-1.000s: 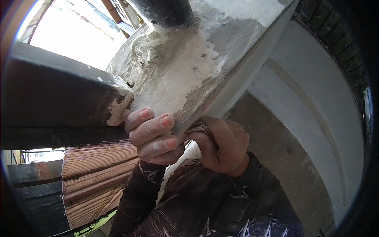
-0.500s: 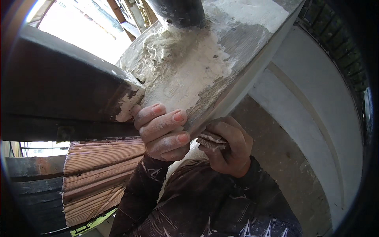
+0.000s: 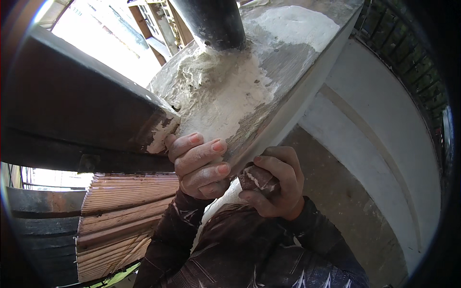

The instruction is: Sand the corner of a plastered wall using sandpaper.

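Note:
My right hand (image 3: 281, 181) is closed on a small folded piece of sandpaper (image 3: 257, 180), dark brown with white dust along its crease. It is held just below the near corner of a plastered ledge (image 3: 218, 113). My left hand (image 3: 199, 165) is curled at that ledge's near end, its fingers bent and dusted white. The thumb and palm of that hand are hidden, so I cannot tell what lies inside it. Rough, lumpy plaster covers the ledge around the foot of a dark round post (image 3: 211, 24).
A thick dark beam (image 3: 91, 105) meets the ledge from the left. Below it hangs a ribbed tan panel (image 3: 125, 216). To the right, a pale curved wall band (image 3: 365, 134) borders a grey-brown surface (image 3: 331, 182). A smooth white patch (image 3: 295, 26) covers the ledge's far part.
The sandpaper has turned in my right hand and shows a broader face. My left hand keeps its curled pose at the ledge. The whole view has shifted slightly.

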`<state>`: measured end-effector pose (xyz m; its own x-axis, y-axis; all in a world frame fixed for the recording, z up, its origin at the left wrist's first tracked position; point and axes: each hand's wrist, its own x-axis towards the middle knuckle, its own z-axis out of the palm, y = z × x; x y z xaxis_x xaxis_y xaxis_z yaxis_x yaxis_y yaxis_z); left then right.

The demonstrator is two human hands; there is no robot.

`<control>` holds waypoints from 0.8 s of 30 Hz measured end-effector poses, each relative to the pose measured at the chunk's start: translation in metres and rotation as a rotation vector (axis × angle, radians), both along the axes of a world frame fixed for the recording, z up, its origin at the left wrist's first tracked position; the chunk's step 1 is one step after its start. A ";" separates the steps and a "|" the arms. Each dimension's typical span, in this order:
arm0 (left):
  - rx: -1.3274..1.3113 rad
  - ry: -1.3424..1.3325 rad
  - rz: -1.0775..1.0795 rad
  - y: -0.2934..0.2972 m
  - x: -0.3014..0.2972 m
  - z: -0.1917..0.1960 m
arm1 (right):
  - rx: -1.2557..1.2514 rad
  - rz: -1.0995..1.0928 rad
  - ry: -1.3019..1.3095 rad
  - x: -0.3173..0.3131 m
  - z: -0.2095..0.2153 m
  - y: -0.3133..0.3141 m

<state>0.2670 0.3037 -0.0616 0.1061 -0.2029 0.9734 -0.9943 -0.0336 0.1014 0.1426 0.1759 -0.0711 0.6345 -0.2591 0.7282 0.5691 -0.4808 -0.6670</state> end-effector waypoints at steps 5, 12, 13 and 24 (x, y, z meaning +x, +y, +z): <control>0.025 0.045 0.011 0.002 -0.004 0.002 | -0.036 -0.072 -0.012 0.002 0.000 0.003; -0.007 0.010 0.008 0.000 -0.001 -0.001 | -0.034 -0.083 0.002 0.004 -0.001 0.004; -0.003 0.014 -0.006 0.001 -0.001 -0.002 | 0.003 -0.070 0.008 0.004 0.000 0.004; -0.056 -0.017 -0.039 -0.002 0.003 -0.005 | 0.291 -0.004 0.145 -0.007 -0.004 0.010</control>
<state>0.2699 0.3015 -0.0664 0.0823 -0.1519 0.9850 -0.9963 0.0106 0.0848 0.1360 0.1856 -0.0753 0.7250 -0.4458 0.5250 0.4567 -0.2595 -0.8509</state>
